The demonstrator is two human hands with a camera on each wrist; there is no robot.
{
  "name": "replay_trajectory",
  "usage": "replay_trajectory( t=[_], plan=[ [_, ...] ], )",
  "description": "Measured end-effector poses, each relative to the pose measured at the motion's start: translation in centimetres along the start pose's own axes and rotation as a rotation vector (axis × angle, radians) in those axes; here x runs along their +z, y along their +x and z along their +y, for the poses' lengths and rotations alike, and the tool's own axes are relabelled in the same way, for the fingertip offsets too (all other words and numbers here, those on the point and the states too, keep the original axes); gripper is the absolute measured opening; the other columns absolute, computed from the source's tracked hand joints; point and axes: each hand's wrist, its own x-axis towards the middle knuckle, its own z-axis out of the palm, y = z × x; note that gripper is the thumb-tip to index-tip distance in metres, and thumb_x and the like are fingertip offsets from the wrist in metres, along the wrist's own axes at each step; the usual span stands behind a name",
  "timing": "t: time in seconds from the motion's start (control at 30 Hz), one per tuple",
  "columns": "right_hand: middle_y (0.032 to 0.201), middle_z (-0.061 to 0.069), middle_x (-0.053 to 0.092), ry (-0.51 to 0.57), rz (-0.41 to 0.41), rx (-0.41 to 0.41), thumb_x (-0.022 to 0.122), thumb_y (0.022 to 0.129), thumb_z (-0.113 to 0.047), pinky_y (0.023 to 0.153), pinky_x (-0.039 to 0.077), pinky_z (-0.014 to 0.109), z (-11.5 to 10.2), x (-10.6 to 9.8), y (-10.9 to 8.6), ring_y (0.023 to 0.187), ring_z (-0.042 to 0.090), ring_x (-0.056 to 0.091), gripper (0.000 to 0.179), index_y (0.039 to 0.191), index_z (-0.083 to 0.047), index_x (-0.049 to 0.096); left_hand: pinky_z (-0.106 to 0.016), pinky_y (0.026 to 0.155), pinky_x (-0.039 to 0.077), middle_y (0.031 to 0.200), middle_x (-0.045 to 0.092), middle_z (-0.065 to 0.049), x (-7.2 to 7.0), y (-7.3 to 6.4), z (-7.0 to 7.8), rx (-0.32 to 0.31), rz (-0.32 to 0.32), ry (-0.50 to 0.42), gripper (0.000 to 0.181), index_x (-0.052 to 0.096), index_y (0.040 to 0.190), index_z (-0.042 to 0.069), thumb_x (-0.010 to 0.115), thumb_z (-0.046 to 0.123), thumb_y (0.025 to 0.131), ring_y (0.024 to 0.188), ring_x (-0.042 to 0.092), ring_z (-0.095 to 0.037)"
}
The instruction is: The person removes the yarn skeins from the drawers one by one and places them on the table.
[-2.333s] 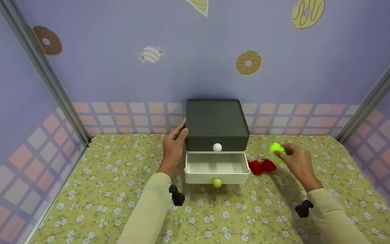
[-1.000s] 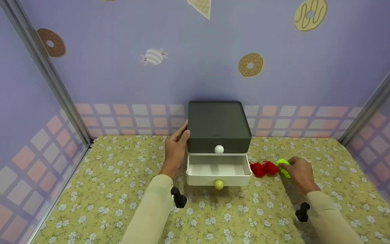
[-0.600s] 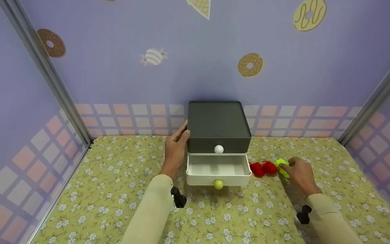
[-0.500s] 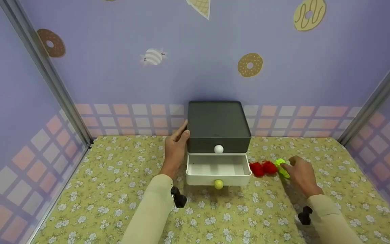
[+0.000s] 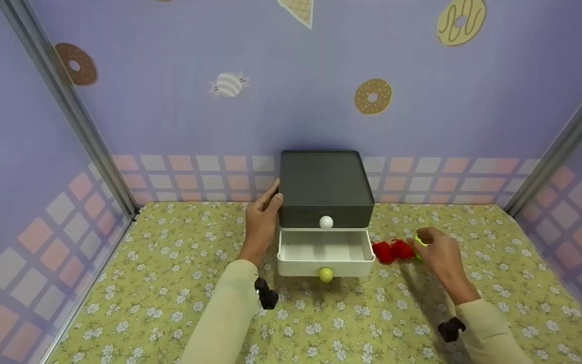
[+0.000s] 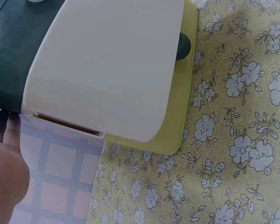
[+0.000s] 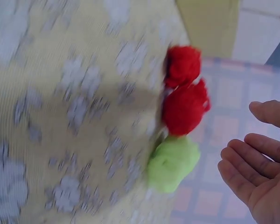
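Note:
A small chest of drawers (image 5: 324, 177) with a dark top tier stands near the back wall; its white drawer (image 5: 301, 268) is pulled out and holds nothing. My left hand (image 5: 260, 220) rests against the chest's left side, fingers extended along it and thumb at the front corner. To the right of the chest, two fuzzy red balls (image 7: 183, 107) lie side by side on the cloth. A fluffy lime-green ball (image 7: 173, 164) touches the nearer red one. Over the green ball hovers my right hand (image 5: 441, 253), fingers spread and holding nothing, partly covering it in the head view.
Beneath the white drawer is a yellow tier (image 6: 177, 112) with a dark knob (image 6: 183, 45). The white drawer has a yellow knob (image 5: 326, 274), the dark tier a white one (image 5: 326, 222). Patterned walls (image 5: 291, 116) enclose the flowered cloth (image 5: 180, 283) at back and sides.
My right hand brought the green ball down beside the red balls, let go of it and rose slightly with fingers parted. The left hand has stayed on the chest.

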Motion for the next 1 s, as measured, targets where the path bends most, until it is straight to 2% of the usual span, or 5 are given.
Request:
replay_trajectory(
  t=[0.37,0.7,0.8,0.9,1.0],
  plan=[
    [0.111,0.021,0.075,0.108,0.070,-0.082,0.078,0.100,-0.011,0.083,0.060,0.050,-4.7,0.6,-1.6,0.099,0.037,0.073,0.023,0.117,0.004,0.075,-0.035,0.091,0.040,0.163,0.048,-0.002,0.2,0.1,0.0,0.015,0.004,0.013,0.045,0.055,0.158,0.022,0.058,0.028,0.113,0.101,0.053,-0.020],
    [0.102,0.012,0.078,0.133,0.202,-0.311,0.085,0.089,0.003,0.079,0.060,0.030,-8.2,1.0,-3.7,0.089,0.027,0.076,0.022,0.109,0.002,0.076,-0.037,0.099,0.038,0.166,0.042,-0.001,0.1,0.0,0.0,0.019,-0.001,0.004,0.045,0.055,0.158,0.023,0.058,0.030,0.113,0.146,0.043,-0.015],
    [0.100,0.008,0.077,0.171,0.198,-0.340,0.085,0.089,0.003,0.077,0.059,0.023,-9.3,1.2,-4.4,0.087,0.024,0.076,0.021,0.108,0.000,0.076,-0.033,0.084,0.041,0.162,0.049,-0.004,0.1,0.0,0.0,0.007,0.008,0.021,0.045,0.055,0.158,0.025,0.058,0.031,0.113,0.111,0.060,-0.013],
    [0.100,0.005,0.075,0.210,0.182,-0.379,0.084,0.089,0.005,0.074,0.058,0.023,-10.4,1.5,-5.1,0.084,0.020,0.075,0.022,0.107,-0.002,0.075,-0.033,0.072,0.037,0.161,0.050,-0.004,0.0,0.0,0.0,-0.002,0.011,0.035,0.046,0.054,0.158,0.025,0.057,0.031,0.113,0.073,0.042,-0.013],
    [0.100,0.004,0.074,0.222,0.176,-0.422,0.086,0.086,0.006,0.075,0.058,0.023,-11.2,2.0,-5.8,0.084,0.018,0.073,0.024,0.105,-0.002,0.074,-0.034,0.078,0.038,0.166,0.043,0.000,0.0,0.1,0.0,0.000,0.007,0.036,0.046,0.054,0.159,0.024,0.057,0.031,0.113,0.079,0.044,-0.013]
  ],
)
